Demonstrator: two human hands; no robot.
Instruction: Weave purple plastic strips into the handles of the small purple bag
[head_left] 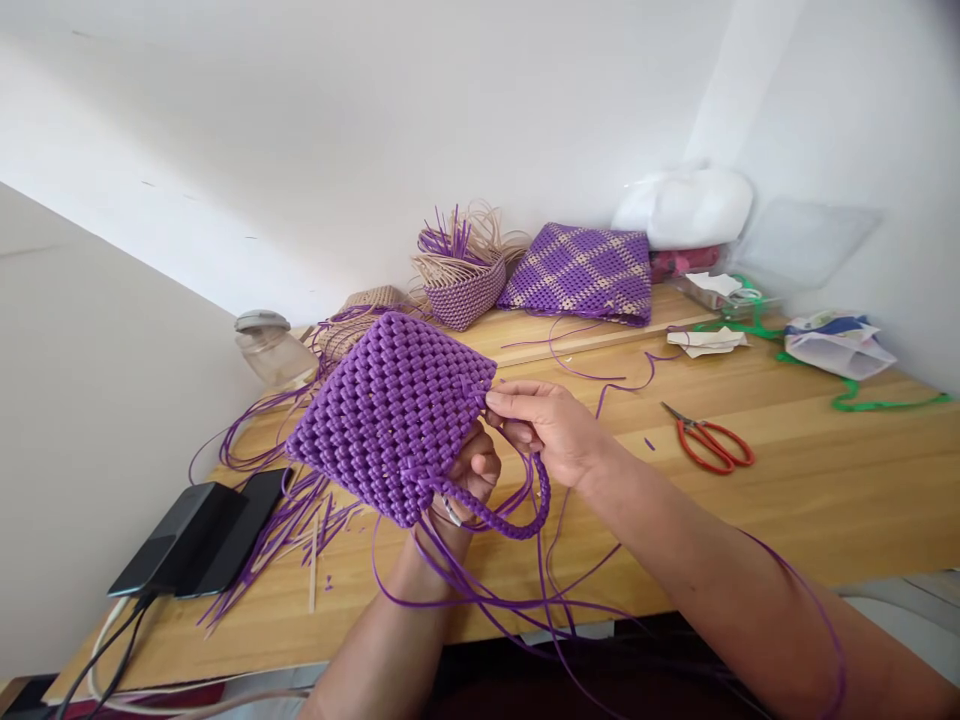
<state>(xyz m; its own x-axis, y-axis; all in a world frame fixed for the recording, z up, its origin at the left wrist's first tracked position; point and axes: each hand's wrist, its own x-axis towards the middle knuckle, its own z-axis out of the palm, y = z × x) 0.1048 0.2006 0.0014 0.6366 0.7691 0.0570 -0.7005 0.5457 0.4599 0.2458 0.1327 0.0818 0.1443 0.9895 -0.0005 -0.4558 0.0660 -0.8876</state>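
Note:
A small purple woven bag [390,410] is held up above the wooden table [787,470], tilted like a diamond. My left hand [472,475] grips it from below, fingers closed near its braided handle [517,520]. My right hand [547,425] pinches the bag's right edge, fingers closed on a strand there. Long loose purple strands [480,590] hang from the bag over the table's front edge and across my right forearm.
Red-handled scissors [709,440] lie to the right of my hands. Two dark phones [199,535] with cables sit at the left. At the back stand a half-woven basket [461,275], a purple-and-beige woven piece [581,270], a glass jar [270,345], bags and green cord [862,400].

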